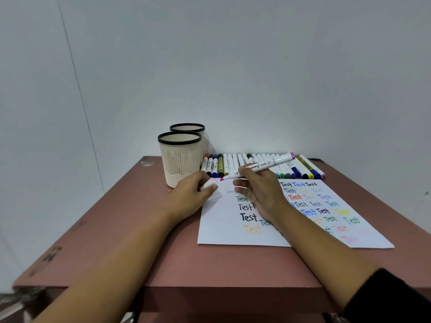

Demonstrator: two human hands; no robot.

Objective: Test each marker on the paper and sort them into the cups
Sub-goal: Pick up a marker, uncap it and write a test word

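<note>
My right hand grips a white marker with a pink end; its uncapped pink tip hovers just over the top left corner of the white paper. The paper carries several coloured "Test" words. My left hand rests beside that corner and pinches a small white piece, apparently the marker's cap. Two cream cups with black rims stand at the back left, the near cup in front of the far cup. A row of markers lies behind the paper.
The small reddish-brown table stands against a white wall. Its left half holds only the cups, and its front edge is near me. The marker row runs from the cups to the table's right rear corner.
</note>
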